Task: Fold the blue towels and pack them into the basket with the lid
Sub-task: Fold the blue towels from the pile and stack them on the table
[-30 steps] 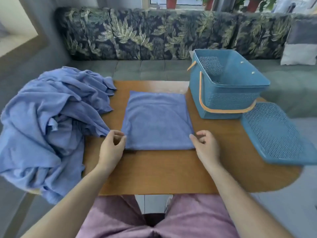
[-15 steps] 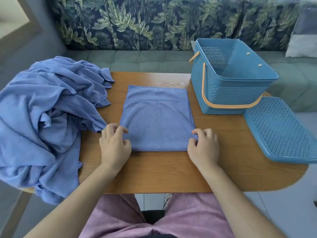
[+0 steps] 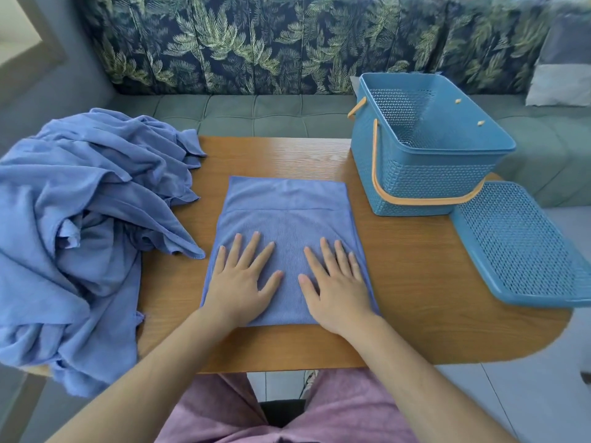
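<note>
Table (image 3: 415, 282), folded towel (image 3: 287, 199), towel heap (image 3: 80, 219), basket (image 3: 425, 177), lid (image 3: 524, 244)

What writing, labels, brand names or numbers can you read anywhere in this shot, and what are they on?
None: no text shows in this view.
The basket, its lid, the folded towel and the heap of towels bear no label or print.
The table shows only wood grain.
The sofa has only a leaf pattern.
</note>
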Available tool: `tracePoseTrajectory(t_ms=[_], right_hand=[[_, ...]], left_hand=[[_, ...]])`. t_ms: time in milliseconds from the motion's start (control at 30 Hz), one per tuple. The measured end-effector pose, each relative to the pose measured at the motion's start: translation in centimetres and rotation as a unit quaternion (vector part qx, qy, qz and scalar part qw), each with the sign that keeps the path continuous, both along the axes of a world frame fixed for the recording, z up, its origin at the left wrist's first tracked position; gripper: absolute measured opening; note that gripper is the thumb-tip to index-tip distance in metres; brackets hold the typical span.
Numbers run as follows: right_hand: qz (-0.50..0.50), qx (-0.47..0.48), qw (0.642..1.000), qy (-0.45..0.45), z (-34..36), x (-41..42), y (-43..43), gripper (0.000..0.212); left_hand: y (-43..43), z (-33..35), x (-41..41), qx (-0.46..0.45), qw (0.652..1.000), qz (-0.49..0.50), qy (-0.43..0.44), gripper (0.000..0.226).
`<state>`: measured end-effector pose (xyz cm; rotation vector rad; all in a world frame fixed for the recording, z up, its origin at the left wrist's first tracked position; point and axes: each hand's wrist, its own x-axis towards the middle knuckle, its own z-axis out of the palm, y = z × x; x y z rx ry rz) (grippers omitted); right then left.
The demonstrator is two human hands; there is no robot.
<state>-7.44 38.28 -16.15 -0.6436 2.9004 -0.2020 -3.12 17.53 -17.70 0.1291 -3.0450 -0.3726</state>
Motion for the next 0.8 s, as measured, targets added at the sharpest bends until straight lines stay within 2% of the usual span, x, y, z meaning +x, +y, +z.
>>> tracePoseTrajectory(t_ms=[167,333,500,600,667,800], right_hand=[[0.010,-0.050,0.997,0.064,1.1,-0.9,-0.9,0.064],[0.034,-0.026,0.999,0.012,-0.1,-3.3,-1.4,0.063],[0.061,-0.052,0.996,0.029,0.1,-1.1,-0.3,0.067],[0.051,-0.130,0.982,0.124,0.9,-4.3,0.9,0.048],[0.045,-0.141,0.980,0.130,1.1,-7.9,1.9,0.041],[0.035,-0.152,0.979,0.131,-0.2,-10.5,3.2,0.033]], left_hand=[[0.6,1.2,-1.0,0.017,0.999,-0.016,0.029,0.073],[0.2,1.0,-3.9,-0.002,0.999,-0.012,-0.048,0.077],[1.2,0.3,-0.6,-0.012,1.000,0.005,-0.026,0.074],[0.8,0.8,-1.0,0.001,1.000,-0.002,-0.020,0.067],[-0.5,1.6,-2.7,0.008,1.000,-0.010,0.024,0.060],[-4.6,2.2,-5.6,-0.013,0.999,-0.003,0.045,0.044]])
